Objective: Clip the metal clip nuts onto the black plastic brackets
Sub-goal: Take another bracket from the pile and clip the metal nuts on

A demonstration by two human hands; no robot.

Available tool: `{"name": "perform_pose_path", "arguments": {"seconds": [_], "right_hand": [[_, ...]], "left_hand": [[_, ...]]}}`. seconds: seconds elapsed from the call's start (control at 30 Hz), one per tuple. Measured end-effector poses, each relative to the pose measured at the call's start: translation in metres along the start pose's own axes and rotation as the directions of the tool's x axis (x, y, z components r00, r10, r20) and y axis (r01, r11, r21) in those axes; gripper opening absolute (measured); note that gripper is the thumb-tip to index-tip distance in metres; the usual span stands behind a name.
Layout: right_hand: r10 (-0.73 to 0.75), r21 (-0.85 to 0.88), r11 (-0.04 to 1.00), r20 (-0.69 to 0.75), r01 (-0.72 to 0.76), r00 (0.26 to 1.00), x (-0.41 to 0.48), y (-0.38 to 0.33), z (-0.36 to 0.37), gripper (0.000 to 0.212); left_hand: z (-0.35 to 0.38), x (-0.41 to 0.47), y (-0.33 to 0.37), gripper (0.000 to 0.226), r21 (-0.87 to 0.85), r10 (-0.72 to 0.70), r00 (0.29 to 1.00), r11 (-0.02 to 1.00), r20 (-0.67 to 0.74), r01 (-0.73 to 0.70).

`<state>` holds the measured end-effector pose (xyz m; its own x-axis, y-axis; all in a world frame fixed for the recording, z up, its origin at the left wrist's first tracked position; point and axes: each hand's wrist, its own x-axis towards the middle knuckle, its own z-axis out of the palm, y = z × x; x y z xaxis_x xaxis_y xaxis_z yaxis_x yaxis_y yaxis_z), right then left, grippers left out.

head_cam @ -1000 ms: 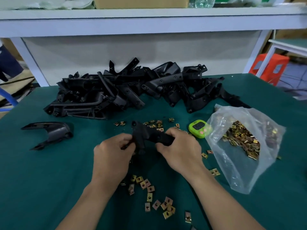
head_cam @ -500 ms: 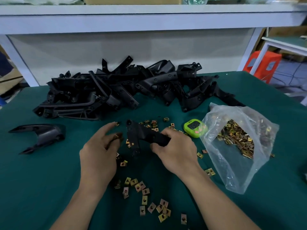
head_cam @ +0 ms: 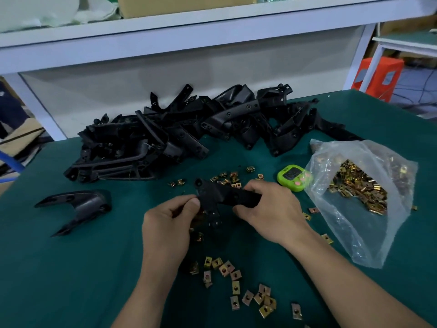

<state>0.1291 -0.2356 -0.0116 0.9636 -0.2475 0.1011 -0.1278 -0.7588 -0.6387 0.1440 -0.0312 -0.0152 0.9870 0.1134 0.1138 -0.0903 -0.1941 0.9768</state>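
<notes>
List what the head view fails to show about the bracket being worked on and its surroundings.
Head view: whatever the left hand pinches against the bracket edge, hidden by its thumb and curled fingers.
The bracket's right end, covered by the gripping right hand.
Green timer digits, too small.
Cardboard box on the shelf, cut by the top edge.

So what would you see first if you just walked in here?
The big black pile of brackets at the back of the green table. Then the bag of shiny gold nuts on the right, and in the middle the left hand and right hand holding one bracket.
</notes>
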Motion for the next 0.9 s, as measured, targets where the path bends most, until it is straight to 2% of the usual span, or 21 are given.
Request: {"name": "perform_pose_path", "arguments": {"seconds": [0.1,0.2,0.27,0.43,0.67,0.8,0.9], "right_hand": [[-0.004,-0.010,1.000,0.022,0.004,1.000,0.001,0.000,-0.002,0.019],[-0.001,0.005,1.000,-0.012,0.001,1.000,0.003,0.003,-0.004,0.019],[0.004,0.004,1.000,-0.026,-0.004,1.000,0.004,0.005,-0.005,0.020],[0.002,0.008,1.000,-0.026,-0.001,1.000,0.006,0.004,-0.005,0.020],[-0.033,0.064,0.997,0.035,0.031,0.999,0.006,0.001,-0.006,0.028],[-0.053,0.055,0.997,0.040,0.051,0.998,0.007,0.001,-0.008,0.031],[-0.059,-0.014,0.998,0.019,0.059,0.998,0.005,0.000,-0.010,0.030]], "left_hand": [[-0.001,0.003,0.002,0.027,-0.155,-0.092,0.993,0.983,0.074,0.103],[-0.003,0.007,0.006,0.036,-0.256,-0.139,0.979,0.951,0.149,0.174],[-0.005,0.010,0.008,0.032,-0.292,-0.158,0.969,0.933,0.189,0.209],[-0.009,0.010,0.008,0.025,-0.315,-0.147,0.956,0.922,0.254,0.225],[-0.016,0.010,0.004,0.007,-0.330,-0.151,0.961,0.917,0.233,0.224],[-0.017,0.008,0.005,0.017,-0.361,-0.166,0.950,0.896,0.263,0.257],[-0.015,0.005,0.005,0.017,-0.359,-0.164,0.956,0.901,0.243,0.245]]}}
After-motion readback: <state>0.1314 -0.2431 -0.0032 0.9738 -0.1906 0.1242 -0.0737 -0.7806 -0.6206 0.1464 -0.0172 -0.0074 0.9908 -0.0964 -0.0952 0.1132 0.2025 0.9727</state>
